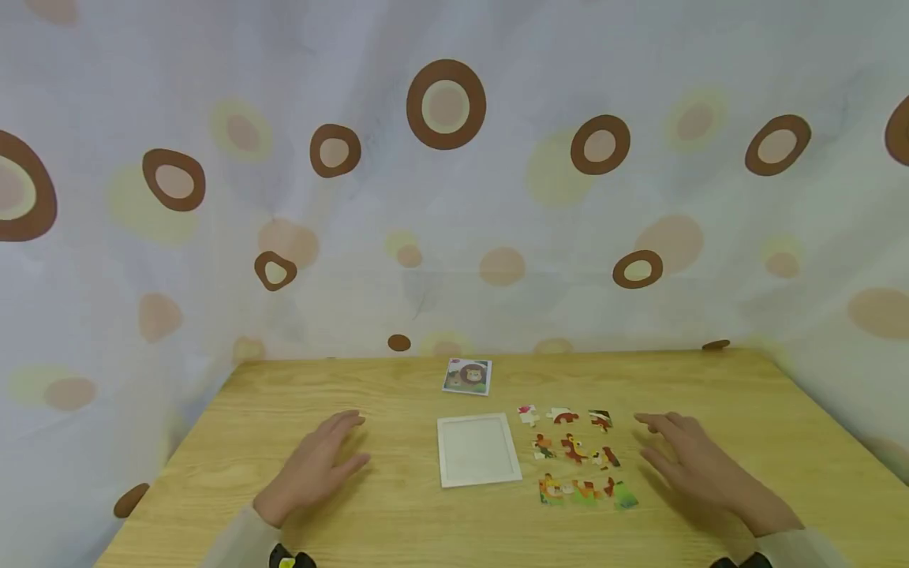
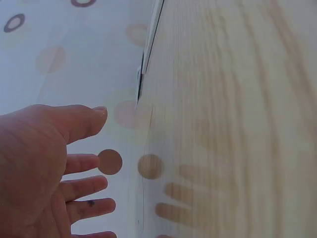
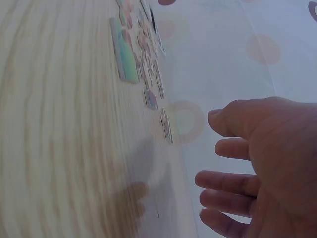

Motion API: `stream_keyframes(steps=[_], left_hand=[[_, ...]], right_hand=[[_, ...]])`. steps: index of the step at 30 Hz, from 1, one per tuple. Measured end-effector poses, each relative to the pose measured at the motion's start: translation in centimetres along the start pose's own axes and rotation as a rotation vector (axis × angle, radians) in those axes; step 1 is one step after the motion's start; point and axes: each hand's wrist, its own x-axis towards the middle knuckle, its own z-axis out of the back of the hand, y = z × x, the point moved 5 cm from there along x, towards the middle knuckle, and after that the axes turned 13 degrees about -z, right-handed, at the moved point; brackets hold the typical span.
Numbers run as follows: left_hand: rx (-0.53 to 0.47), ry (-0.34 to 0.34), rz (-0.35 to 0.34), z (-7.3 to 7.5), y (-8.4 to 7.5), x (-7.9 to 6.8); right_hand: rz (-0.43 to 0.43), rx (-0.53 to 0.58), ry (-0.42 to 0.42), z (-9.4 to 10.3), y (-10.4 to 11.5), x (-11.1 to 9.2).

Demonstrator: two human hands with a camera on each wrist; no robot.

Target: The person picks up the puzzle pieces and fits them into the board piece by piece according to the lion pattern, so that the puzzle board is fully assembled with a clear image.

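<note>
My left hand (image 1: 316, 465) hovers over the table left of a white square frame (image 1: 445, 454), its fingers relaxed and apart, holding nothing. My right hand (image 1: 692, 465), likewise loose and bare, is just right of several jigsaw pieces (image 1: 572, 448). These colourful pieces lie loosely spread in three rows beside the frame; a green corner piece (image 1: 625, 495) is at the near right of the group. Behind the frame lies a square picture card (image 1: 467, 377) with a lion on it. In the right wrist view the thumb and fingers (image 3: 230, 182) are spread away from the pieces (image 3: 128, 62).
A light wooden table (image 1: 383, 528) carries everything. A pale curtain (image 1: 369, 213) with brown rings and pastel spots hangs behind it and along both sides. In the left wrist view the frame's edge (image 2: 154, 29) shows beyond the thumb.
</note>
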Motion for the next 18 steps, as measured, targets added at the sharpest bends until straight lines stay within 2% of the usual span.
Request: stream_keyframes(steps=[4,8,12,18], left_hand=[[-0.095,0.054,-0.018,-0.5,0.0,0.8],[-0.195,0.089,-0.045,-1.0,-0.5,2.0],[-0.267,0.118,-0.068,-1.9,-1.0,3.3],[-0.276,0.14,-0.11,-2.9,-1.7,5.1]], right_hand=[[-0.046,0.111,0.145,-0.5,0.8,1.1],[-0.044,0.188,0.254,-1.2,1.8,2.7],[-0.033,0.181,0.273,-1.4,2.9,4.3],[-0.032,0.188,0.297,-2.3,4.1,6.1]])
